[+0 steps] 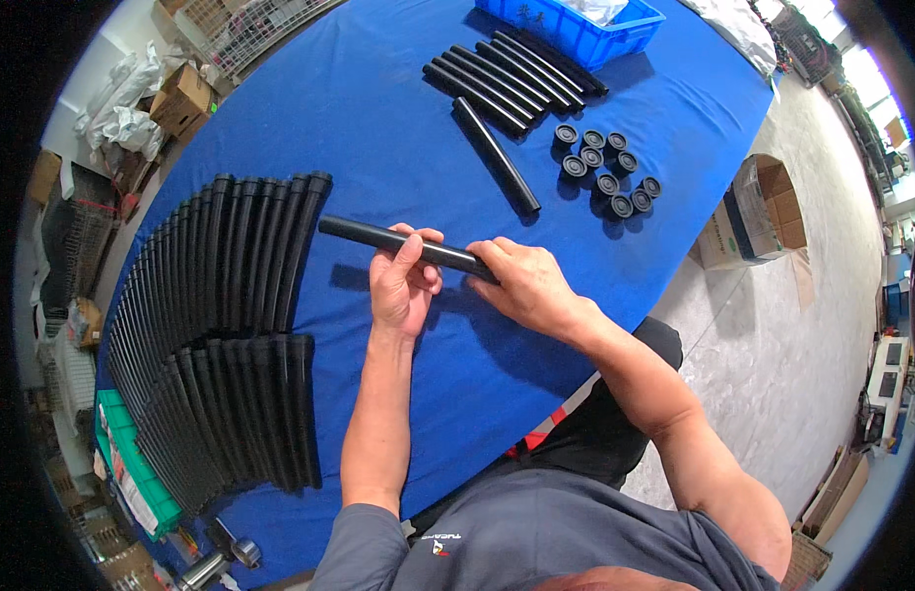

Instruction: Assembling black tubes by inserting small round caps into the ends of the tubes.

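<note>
A black tube [364, 232] is held aslant above the blue cloth, one end pointing to the far left. My left hand [406, 284] grips it near its middle, thumb on top. Wrapped over its right end is my right hand [532, 284], which hides that end; whether a cap sits there I cannot tell. Beyond my hands a loose black tube [497, 158] lies on the cloth. Several black round caps [592, 158] stand to its right. Farther back is a row of plain black tubes [502, 84]. At left, many black tubes with wider ends [245, 256] lie in two rows.
A blue plastic crate [605, 44] stands at the table's [378, 108] far edge. Toward the near left are a green tray [147, 473] and a shiny metal tool [242, 552]. An open cardboard box [758, 217] rests on the floor to the right.
</note>
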### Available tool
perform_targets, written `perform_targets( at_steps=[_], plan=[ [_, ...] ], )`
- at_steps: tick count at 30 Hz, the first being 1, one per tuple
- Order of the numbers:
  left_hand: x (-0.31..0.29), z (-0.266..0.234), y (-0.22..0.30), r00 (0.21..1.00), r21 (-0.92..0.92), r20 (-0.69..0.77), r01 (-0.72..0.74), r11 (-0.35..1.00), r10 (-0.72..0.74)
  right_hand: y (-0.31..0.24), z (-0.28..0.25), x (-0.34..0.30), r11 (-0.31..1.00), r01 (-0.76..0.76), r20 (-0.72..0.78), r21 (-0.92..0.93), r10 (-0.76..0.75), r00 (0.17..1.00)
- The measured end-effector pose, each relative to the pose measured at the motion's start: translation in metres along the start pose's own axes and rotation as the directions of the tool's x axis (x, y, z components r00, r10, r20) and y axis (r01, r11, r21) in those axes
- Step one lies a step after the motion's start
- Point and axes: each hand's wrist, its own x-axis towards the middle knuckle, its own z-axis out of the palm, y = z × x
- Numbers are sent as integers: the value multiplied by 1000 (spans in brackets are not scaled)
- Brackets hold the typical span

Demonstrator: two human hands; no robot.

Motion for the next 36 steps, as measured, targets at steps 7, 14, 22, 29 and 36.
perform_targets(
  at_steps=[7, 14, 22, 29, 36],
  plan=[
    [1, 2, 0, 999, 4, -9, 37, 999, -37, 6, 7, -4, 999, 11, -69, -43, -14, 998],
    [-1, -6, 1, 997, 44, 71, 20, 999, -23, -3, -12, 4, 875, -375, 429, 307, 224, 875],
    [-2, 2, 1, 1000, 21, -28, 12, 1000, -12, 2, 0, -2, 982, -80, 114, 170, 61, 992],
    [0, -1, 0, 1000, 4, -23, 17, 1000, -17, 5, 3, -1, 983, -40, 48, 178, 32, 998],
    [0, 7, -3, 997, 2, -72, -2, 1000, 2, 10, 10, -3, 1000, 19, -27, 24, -18, 999]
  ],
)
